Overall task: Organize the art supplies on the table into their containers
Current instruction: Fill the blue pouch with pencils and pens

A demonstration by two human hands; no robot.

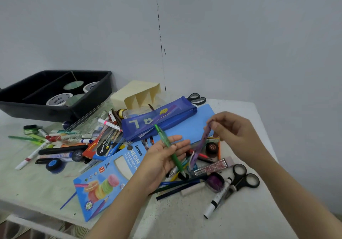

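Head cam: your left hand point(162, 163) is palm up with the fingers pretty much straight, and the thumb pins a green pen point(161, 134) across them. The pen's clear end pokes out past your fingertips and the other end hangs off the heel of the palm.

Your right hand point(235, 129) is up and a bit further out. Its thumb and fingertips pinch the top of a purple dotted stick point(200, 148), pen or pencil, can't tell. The stick hangs slanted down toward your left hand, its lower end over the clutter between your two hands.

- Just past your left fingertips is a dark blue pencil pouch point(161, 121), lying on a light blue flat case point(190, 127) that runs under your right hand.
- Under your left wrist and off to its left is a Ninso neon pencil box point(109, 179), flat on the table point(185, 220).
- Further left of that hand is a messy pile of markers point(61, 142).
- Far beyond the pile is a black tray point(37, 109) with some round lidded pots inside.
- Between the tray and the pouch a cream organiser point(133, 92) is tipped on its side.
- Below your right hand, closer to you, are black scissors point(244, 177), a purple jar point(214, 181) and a white marker point(216, 200).
- Well beyond your right hand, grey-handled scissors point(198, 99) stick out from behind the pouch.
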